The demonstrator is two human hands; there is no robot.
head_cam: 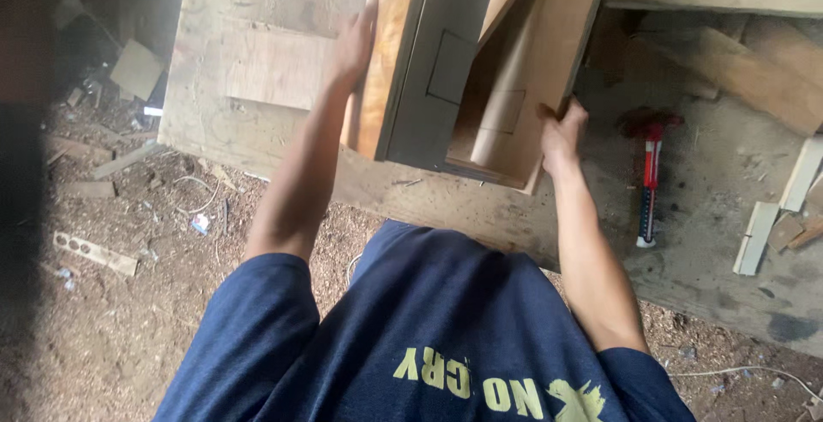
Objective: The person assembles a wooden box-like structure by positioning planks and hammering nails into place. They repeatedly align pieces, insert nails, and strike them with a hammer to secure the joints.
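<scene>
I hold a wooden box-like frame up in front of me, tilted, with a grey panel on its near face and an open brown inside. My left hand grips its left wooden side near the top. My right hand holds its lower right corner. Both arms are stretched out over a dusty workbench. My dark blue shirt fills the bottom of the view.
A red-handled hammer lies on the grey surface to the right. Pale wood offcuts and planks sit at the far right. Sawdust, scraps and a white wire cover the floor at left.
</scene>
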